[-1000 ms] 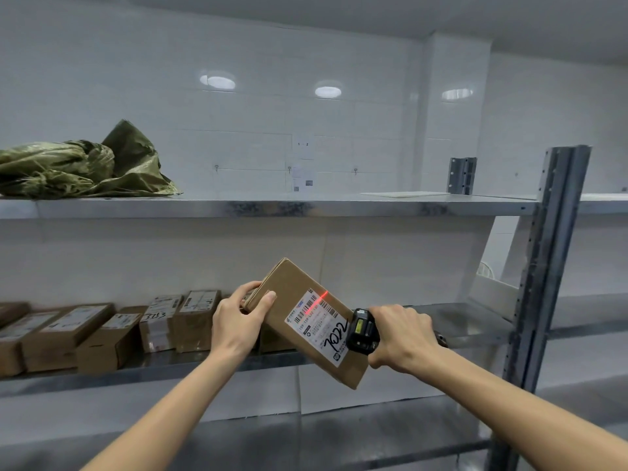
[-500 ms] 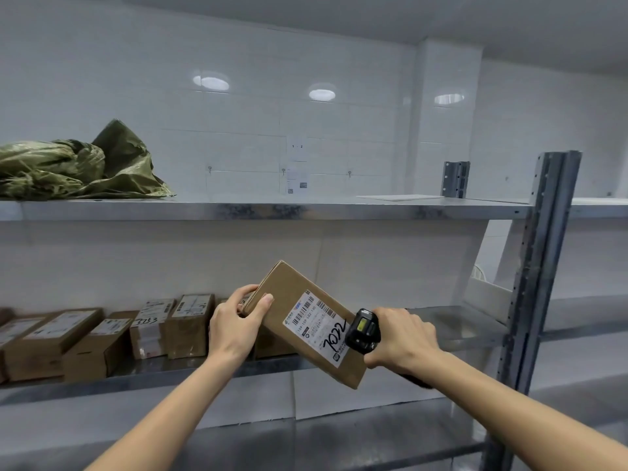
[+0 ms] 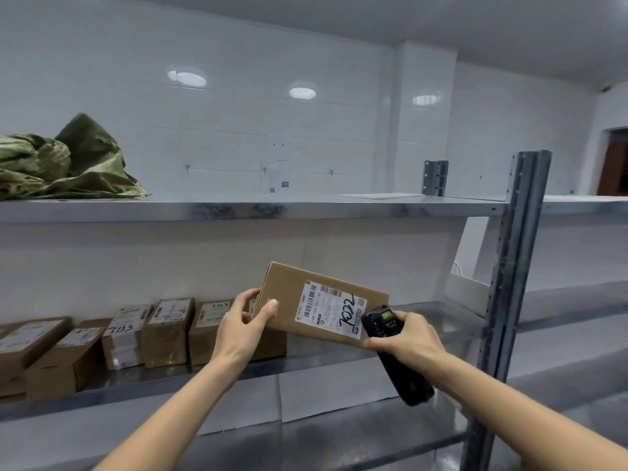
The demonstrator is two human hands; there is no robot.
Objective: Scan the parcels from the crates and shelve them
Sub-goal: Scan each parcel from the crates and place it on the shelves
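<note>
Parcel (image 3: 319, 300): brown cardboard box, held in the air in front of the middle shelf (image 3: 438, 317), tilted, long side sloping down to the right. White label (image 3: 331, 309) on the facing side, barcodes and handwritten digits in black marker.

Left hand (image 3: 243, 326): grips the parcel's left end, thumb on the front face, fingers curled behind.

Right hand (image 3: 406, 338): wrapped round a black scanner (image 3: 396, 355), head of the scanner just beside the label's lower right corner, handle pointing down and right. Lower right corner of the parcel hidden behind scanner and hand.

Middle shelf, left part: row of small cardboard boxes (image 3: 166, 329) with white labels, standing side by side, some with marker digits; rightmost ones partly hidden behind left hand and parcel. Larger flat boxes (image 3: 34, 348) at far left, lying lower. Right part of the shelf bare metal.

Top shelf (image 3: 306, 209): crumpled olive-green sack (image 3: 64, 164) at left; thin white sheet (image 3: 380, 196) lying flat at right.

Metal upright (image 3: 509, 283): perforated post, right of the right hand, running top to bottom in front of the shelves. Second short post (image 3: 435, 176) behind the top shelf.

Lower shelf (image 3: 339, 436): grey metal, below both forearms.

Background: white tiled wall (image 3: 306, 130), dark doorway (image 3: 615, 164) at far right.
</note>
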